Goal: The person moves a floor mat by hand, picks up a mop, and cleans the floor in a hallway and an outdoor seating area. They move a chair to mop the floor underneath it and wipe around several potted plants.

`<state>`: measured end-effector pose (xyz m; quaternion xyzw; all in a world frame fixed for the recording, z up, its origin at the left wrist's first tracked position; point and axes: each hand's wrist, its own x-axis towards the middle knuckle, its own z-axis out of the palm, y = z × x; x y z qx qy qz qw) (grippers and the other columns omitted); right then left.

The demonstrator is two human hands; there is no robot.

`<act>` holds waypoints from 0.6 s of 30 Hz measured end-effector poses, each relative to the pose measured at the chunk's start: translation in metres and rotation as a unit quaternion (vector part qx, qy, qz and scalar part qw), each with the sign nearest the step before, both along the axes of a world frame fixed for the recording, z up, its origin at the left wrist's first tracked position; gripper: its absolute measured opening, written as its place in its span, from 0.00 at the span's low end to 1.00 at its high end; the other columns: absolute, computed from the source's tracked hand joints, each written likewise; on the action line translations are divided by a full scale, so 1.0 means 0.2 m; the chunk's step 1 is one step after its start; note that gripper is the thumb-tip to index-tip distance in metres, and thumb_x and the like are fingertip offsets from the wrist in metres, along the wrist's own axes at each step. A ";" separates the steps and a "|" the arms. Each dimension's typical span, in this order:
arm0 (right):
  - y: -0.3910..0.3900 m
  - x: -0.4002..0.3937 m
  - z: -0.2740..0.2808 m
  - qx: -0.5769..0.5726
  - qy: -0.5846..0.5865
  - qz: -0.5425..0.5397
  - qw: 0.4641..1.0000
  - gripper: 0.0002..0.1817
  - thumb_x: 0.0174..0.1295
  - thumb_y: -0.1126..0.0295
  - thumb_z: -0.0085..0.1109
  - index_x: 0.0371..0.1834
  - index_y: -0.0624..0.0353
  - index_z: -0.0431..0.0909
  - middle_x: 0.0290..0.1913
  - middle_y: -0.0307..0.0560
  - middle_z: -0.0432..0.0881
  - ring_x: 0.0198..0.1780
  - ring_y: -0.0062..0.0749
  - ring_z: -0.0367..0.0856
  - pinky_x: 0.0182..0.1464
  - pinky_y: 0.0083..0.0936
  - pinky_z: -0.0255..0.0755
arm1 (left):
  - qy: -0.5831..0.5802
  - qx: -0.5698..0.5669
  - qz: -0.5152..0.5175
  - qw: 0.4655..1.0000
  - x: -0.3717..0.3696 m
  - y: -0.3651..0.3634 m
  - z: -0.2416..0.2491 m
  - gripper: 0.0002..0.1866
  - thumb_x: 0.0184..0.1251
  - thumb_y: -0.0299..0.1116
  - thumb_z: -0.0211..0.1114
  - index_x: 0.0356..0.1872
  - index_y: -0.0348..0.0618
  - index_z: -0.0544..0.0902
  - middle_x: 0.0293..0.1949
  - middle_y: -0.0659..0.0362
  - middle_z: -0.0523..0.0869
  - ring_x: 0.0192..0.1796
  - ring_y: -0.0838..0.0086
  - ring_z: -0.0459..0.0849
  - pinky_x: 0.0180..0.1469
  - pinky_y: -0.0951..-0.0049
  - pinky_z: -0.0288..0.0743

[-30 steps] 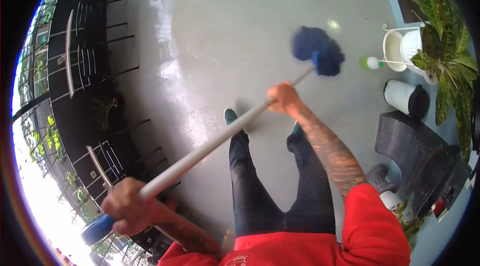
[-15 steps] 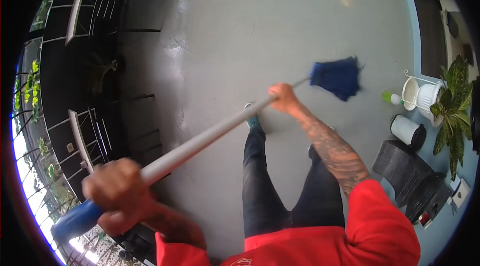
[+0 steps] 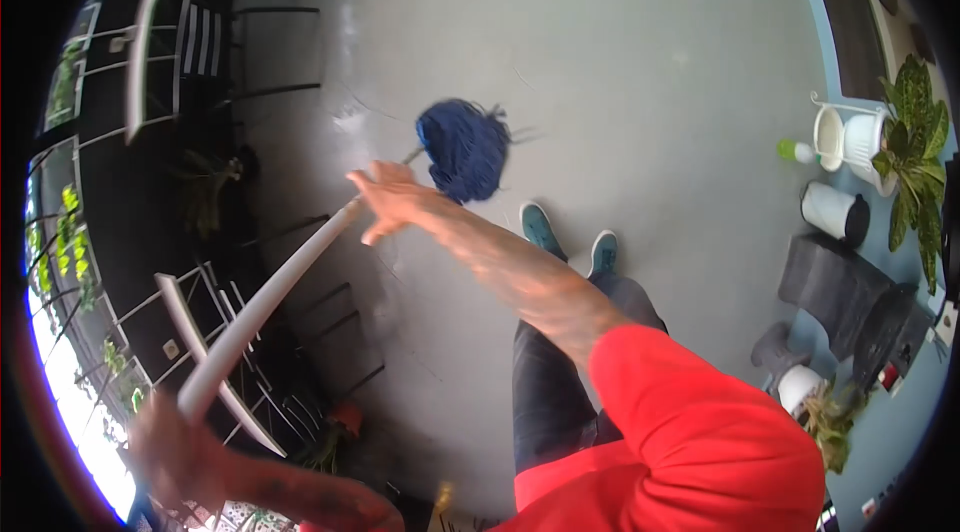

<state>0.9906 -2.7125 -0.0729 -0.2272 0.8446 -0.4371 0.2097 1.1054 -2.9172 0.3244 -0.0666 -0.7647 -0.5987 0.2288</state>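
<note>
A mop with a dark blue string head [image 3: 465, 152] lies across my view, its strings on the grey floor. Its pale grey handle [image 3: 265, 307] slants down to the lower left. My left hand [image 3: 180, 457], blurred by motion, is closed around the upper end of the handle; the blue grip seen earlier is hidden. Close to the mop head, my right hand [image 3: 392, 200] is loosely round the lower handle, with the thumb and a finger sticking out.
Black metal furniture [image 3: 200, 182] with thin legs lines the left. On the right stand a white planter [image 3: 865, 147] with a leafy plant [image 3: 915, 147], a white bin [image 3: 832, 212] and a black chair-like object [image 3: 835, 277]. My shoes [image 3: 540, 227] are just right of the mop head.
The mop head has swung left across the floor, and my right hand went left with it. My left hand has moved down and left. My feet have changed position, and the view has shifted.
</note>
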 end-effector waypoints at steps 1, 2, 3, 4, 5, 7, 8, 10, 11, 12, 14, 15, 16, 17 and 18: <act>0.17 0.00 0.13 -0.053 -0.025 0.016 0.998 0.52 0.46 0.48 0.75 0.70 0.57 0.55 0.65 0.62 0.65 0.66 0.58 0.64 0.64 0.48 0.63 | -0.029 0.098 -0.130 0.986 -0.17 0.24 -0.02 0.07 0.54 0.29 0.51 0.28 0.34 0.69 0.19 0.58 0.56 0.28 0.70 0.60 0.49 0.56 0.62; 0.39 0.02 0.29 -0.102 -0.050 0.035 0.993 0.61 0.46 0.44 0.75 0.76 0.57 0.44 0.70 0.65 0.58 0.69 0.62 0.60 0.68 0.50 0.60 | -0.020 0.163 -0.126 0.978 -0.27 0.39 -0.05 0.15 0.55 0.29 0.52 0.40 0.29 0.75 0.21 0.59 0.60 0.31 0.71 0.60 0.47 0.58 0.62; 0.64 0.08 0.52 -0.194 -0.034 -0.019 0.980 0.55 0.51 0.46 0.73 0.75 0.58 0.48 0.72 0.64 0.58 0.73 0.59 0.57 0.73 0.47 0.55 | 0.039 0.099 0.182 0.978 -0.38 0.62 -0.14 0.20 0.58 0.30 0.54 0.51 0.28 0.76 0.26 0.60 0.63 0.31 0.73 0.61 0.43 0.63 0.61; 0.87 0.12 0.72 -0.252 -0.006 -0.049 0.967 0.54 0.52 0.46 0.72 0.75 0.56 0.50 0.72 0.65 0.59 0.72 0.59 0.58 0.72 0.46 0.56 | 0.022 0.204 -0.072 0.976 -0.39 0.63 -0.22 0.20 0.65 0.35 0.57 0.53 0.29 0.76 0.29 0.61 0.66 0.32 0.73 0.63 0.42 0.62 0.62; 1.08 0.17 0.95 -0.271 -0.015 -0.080 0.959 0.49 0.55 0.47 0.70 0.74 0.57 0.55 0.72 0.59 0.61 0.71 0.53 0.62 0.72 0.43 0.57 | 0.044 0.057 -0.268 0.961 -0.49 0.55 -0.41 0.22 0.71 0.40 0.57 0.53 0.28 0.76 0.31 0.60 0.68 0.36 0.75 0.67 0.40 0.67 0.63; 1.48 0.31 1.39 -0.246 0.023 -0.136 0.959 0.48 0.53 0.57 0.74 0.74 0.58 0.57 0.70 0.52 0.65 0.66 0.45 0.69 0.68 0.40 0.63 | -0.049 -0.033 -0.157 0.986 -0.50 1.11 -0.48 0.21 0.70 0.45 0.60 0.47 0.32 0.77 0.26 0.64 0.71 0.26 0.79 0.68 0.27 0.83 0.64; 1.68 0.40 1.59 -0.181 0.017 -0.151 0.972 0.48 0.52 0.58 0.75 0.74 0.59 0.57 0.70 0.54 0.66 0.66 0.46 0.71 0.66 0.42 0.65 | -0.043 -0.062 -0.225 0.971 -0.54 1.26 -0.69 0.19 0.68 0.43 0.60 0.49 0.36 0.77 0.27 0.63 0.75 0.24 0.75 0.71 0.28 0.79 0.68; 2.01 0.65 1.84 -0.050 0.116 -0.139 0.982 0.50 0.53 0.50 0.73 0.74 0.60 0.56 0.70 0.57 0.65 0.67 0.49 0.70 0.66 0.43 0.65 | 0.096 -0.125 -0.221 0.962 -0.41 1.78 -0.59 0.16 0.59 0.43 0.67 0.41 0.42 0.80 0.26 0.59 0.82 0.24 0.70 0.79 0.25 0.66 0.72; 2.14 0.81 1.97 -0.048 0.119 -0.162 0.978 0.51 0.52 0.47 0.72 0.74 0.61 0.56 0.70 0.59 0.65 0.67 0.51 0.69 0.66 0.44 0.65 | -0.078 -0.134 -0.294 0.943 -0.34 1.96 -0.69 0.11 0.52 0.39 0.68 0.30 0.44 0.79 0.21 0.52 0.82 0.25 0.62 0.83 0.25 0.60 0.72; 2.22 0.96 2.07 -0.043 0.120 -0.185 0.974 0.53 0.52 0.44 0.72 0.74 0.61 0.56 0.70 0.60 0.65 0.68 0.53 0.68 0.66 0.44 0.65 | -0.059 -0.180 -0.283 0.940 -0.21 2.12 -0.71 0.08 0.49 0.36 0.65 0.23 0.45 0.77 0.17 0.49 0.78 0.23 0.52 0.81 0.25 0.58 0.70; 2.26 1.20 2.22 -0.071 0.124 -0.229 0.963 0.52 0.52 0.43 0.71 0.73 0.62 0.57 0.69 0.63 0.65 0.68 0.57 0.68 0.66 0.45 0.65 | -0.091 -0.162 -0.330 0.925 0.07 2.27 -0.83 0.08 0.49 0.36 0.65 0.22 0.47 0.76 0.18 0.50 0.79 0.25 0.47 0.79 0.25 0.56 0.69; 2.27 1.31 2.26 0.009 0.137 -0.189 0.972 0.49 0.52 0.45 0.71 0.71 0.63 0.60 0.69 0.64 0.65 0.69 0.57 0.67 0.67 0.44 0.65 | -0.102 -0.169 -0.340 0.919 0.22 2.29 -0.88 0.09 0.49 0.36 0.66 0.22 0.46 0.75 0.18 0.50 0.78 0.25 0.48 0.80 0.25 0.55 0.69; 2.26 1.38 2.26 0.088 0.156 -0.147 0.973 0.45 0.53 0.47 0.71 0.69 0.64 0.64 0.68 0.65 0.66 0.69 0.57 0.67 0.67 0.42 0.65 | -0.111 -0.178 -0.348 0.914 0.33 2.28 -0.90 0.10 0.49 0.37 0.67 0.22 0.46 0.75 0.18 0.51 0.78 0.25 0.49 0.80 0.25 0.54 0.68; 2.20 1.47 2.22 0.134 0.140 -0.148 0.970 0.41 0.54 0.50 0.71 0.65 0.64 0.68 0.67 0.65 0.67 0.66 0.58 0.71 0.63 0.42 0.68 | -0.120 -0.187 -0.367 0.903 0.41 2.25 -0.88 0.11 0.50 0.38 0.67 0.22 0.46 0.75 0.18 0.50 0.78 0.25 0.49 0.80 0.26 0.54 0.68; 2.10 1.53 2.18 0.182 0.124 -0.148 0.964 0.36 0.56 0.53 0.70 0.62 0.63 0.72 0.65 0.65 0.69 0.63 0.58 0.74 0.60 0.42 0.71 | -0.130 -0.194 -0.386 0.892 0.46 2.21 -0.86 0.11 0.50 0.38 0.68 0.22 0.46 0.75 0.18 0.50 0.78 0.26 0.49 0.80 0.26 0.54 0.68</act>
